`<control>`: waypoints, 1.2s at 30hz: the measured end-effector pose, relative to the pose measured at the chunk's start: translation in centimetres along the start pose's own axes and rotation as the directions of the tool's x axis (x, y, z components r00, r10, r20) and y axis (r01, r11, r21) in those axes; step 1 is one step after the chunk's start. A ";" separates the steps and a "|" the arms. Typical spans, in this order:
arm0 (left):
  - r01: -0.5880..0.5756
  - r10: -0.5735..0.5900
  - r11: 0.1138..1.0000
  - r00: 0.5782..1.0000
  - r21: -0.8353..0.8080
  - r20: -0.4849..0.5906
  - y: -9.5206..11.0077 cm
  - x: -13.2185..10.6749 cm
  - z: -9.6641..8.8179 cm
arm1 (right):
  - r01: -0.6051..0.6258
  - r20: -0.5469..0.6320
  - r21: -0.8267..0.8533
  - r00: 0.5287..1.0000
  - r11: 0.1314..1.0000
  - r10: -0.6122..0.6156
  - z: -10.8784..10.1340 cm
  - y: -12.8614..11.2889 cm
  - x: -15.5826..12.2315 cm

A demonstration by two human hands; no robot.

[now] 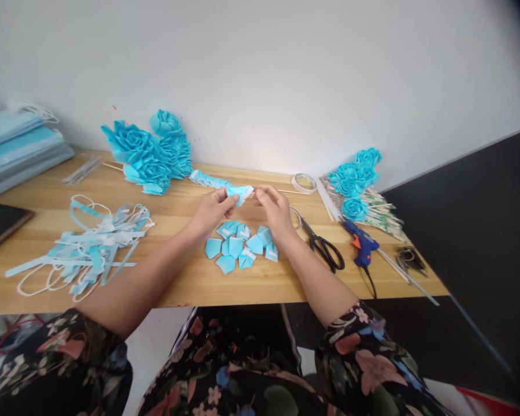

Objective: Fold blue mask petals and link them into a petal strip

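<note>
My left hand (216,209) pinches a folded light-blue petal piece (241,194) with a white edge, held above the table. Close to that white edge, the fingers of my right hand (274,209) are pinched together; whatever lies between them is too small to make out. Below both hands lies a cluster of folded blue petal pieces (235,247), some with white strips on them. A thin wooden stick (295,192) shows beyond my right hand, and I cannot tell whether it touches the fingers. Behind my left hand is a row of overlapping folded pieces (208,179).
Left: cut blue strips and ear loops (99,245), a phone (2,225), stacked face masks (21,147). Blue flowers (149,153) stand by the wall. Right: black scissors (323,245), tape roll (304,183), blue glue gun (364,242), more blue flowers (355,176), wrapped sticks (383,214).
</note>
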State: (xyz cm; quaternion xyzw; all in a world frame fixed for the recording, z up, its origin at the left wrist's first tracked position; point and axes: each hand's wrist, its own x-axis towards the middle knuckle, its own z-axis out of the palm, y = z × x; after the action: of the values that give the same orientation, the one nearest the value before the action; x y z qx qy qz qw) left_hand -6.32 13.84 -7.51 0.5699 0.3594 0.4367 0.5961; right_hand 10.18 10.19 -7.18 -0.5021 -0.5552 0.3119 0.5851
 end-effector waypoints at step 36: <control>0.041 -0.040 0.999 0.999 0.024 -0.003 0.2 -0.2 0.2 | 0.044 0.000 -0.024 0.999 0.999 -0.044 0.2 0.9 0.2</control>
State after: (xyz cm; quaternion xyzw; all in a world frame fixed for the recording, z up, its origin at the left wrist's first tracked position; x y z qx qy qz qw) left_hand -6.21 13.56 -7.25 0.5689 0.3769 0.4210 0.5975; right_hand 10.21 10.67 -8.01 -0.4966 -0.5697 0.2921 0.5861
